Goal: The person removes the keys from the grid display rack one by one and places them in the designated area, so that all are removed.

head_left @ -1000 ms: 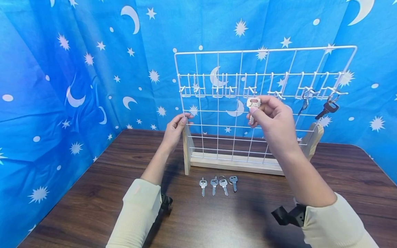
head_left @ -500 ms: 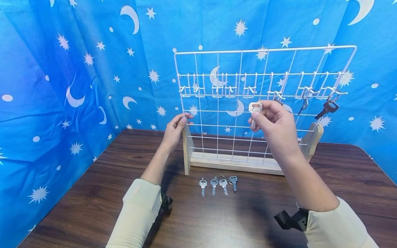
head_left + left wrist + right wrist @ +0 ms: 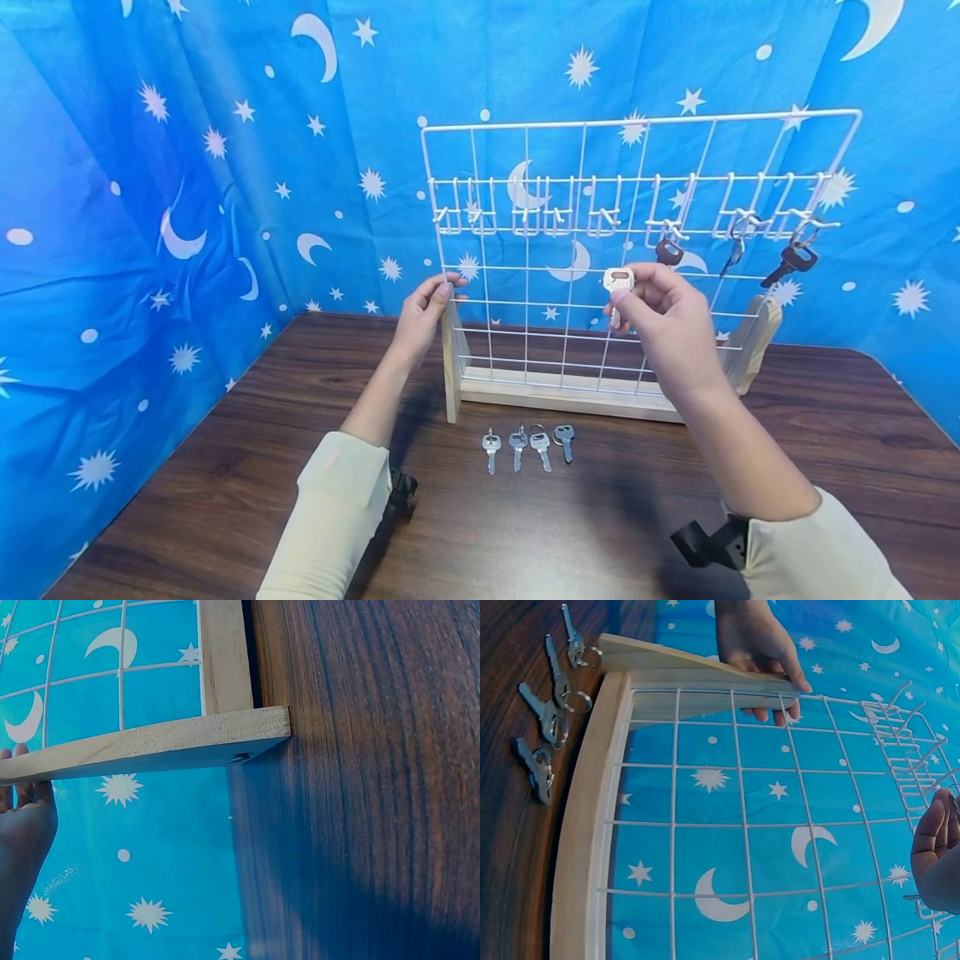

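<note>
A white wire grid rack [image 3: 566, 286] on a wooden base [image 3: 562, 397] stands on the table. My left hand [image 3: 420, 321] grips the top of its left wooden post [image 3: 452, 367]; the right wrist view shows that hand [image 3: 759, 649] with its fingers around the wood. My right hand [image 3: 675, 325] pinches a silver key [image 3: 618, 282] between thumb and fingers, upright, in front of the grid and below the hooks. Behind and above it a dark key [image 3: 669, 252] hangs on a hook. In the right wrist view, my right hand [image 3: 939, 851] lies at the edge, its key mostly hidden.
Two more keys hang at the right end, a silver one [image 3: 735, 250] and a dark one [image 3: 792, 262]. Bare white hooks [image 3: 557, 218] line the left part of the grid. Several silver keys with rings [image 3: 540, 450] lie in a row on the brown table [image 3: 495, 533].
My right hand has moved down from the hook row with the silver key still in its fingers. The dark key behind it has come into view. My left hand has stayed put.
</note>
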Tool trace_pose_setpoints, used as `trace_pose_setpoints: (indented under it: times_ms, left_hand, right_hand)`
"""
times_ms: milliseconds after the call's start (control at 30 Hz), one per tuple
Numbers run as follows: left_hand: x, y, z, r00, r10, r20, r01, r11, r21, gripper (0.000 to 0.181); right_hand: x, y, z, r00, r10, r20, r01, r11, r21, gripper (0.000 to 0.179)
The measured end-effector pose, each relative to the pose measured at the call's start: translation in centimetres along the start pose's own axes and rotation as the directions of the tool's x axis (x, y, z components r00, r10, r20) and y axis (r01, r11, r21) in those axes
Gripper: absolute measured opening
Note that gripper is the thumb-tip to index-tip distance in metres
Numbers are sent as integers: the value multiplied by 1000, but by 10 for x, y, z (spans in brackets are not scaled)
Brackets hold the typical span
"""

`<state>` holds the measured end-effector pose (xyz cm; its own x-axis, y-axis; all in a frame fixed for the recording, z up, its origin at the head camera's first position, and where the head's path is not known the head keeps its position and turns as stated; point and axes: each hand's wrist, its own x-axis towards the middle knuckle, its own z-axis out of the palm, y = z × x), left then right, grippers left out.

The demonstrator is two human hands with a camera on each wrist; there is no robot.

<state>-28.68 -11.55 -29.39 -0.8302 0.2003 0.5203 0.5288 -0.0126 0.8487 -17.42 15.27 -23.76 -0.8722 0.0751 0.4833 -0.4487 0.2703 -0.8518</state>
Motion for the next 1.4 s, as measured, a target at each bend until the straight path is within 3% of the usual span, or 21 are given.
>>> trace_pose_setpoints:
  times_ms: [267, 1033, 1400]
  left_hand:
    - [7, -22, -6, 1000, 1, -6, -1, 1000, -21, 35]
    - [7, -26, -6, 999, 35, -4, -35, 999, -28, 39]
    - [7, -23, -6, 1000, 4, 1, -4, 999, -45, 34]
  right_hand:
    - [-4, 7, -1, 1000, 16, 4, -16, 999, -40, 24]
    - [-16, 32, 3, 995, 67, 73, -64, 997, -41, 25]
    - [-21, 44, 3, 990, 85, 115, -81, 996, -32, 27]
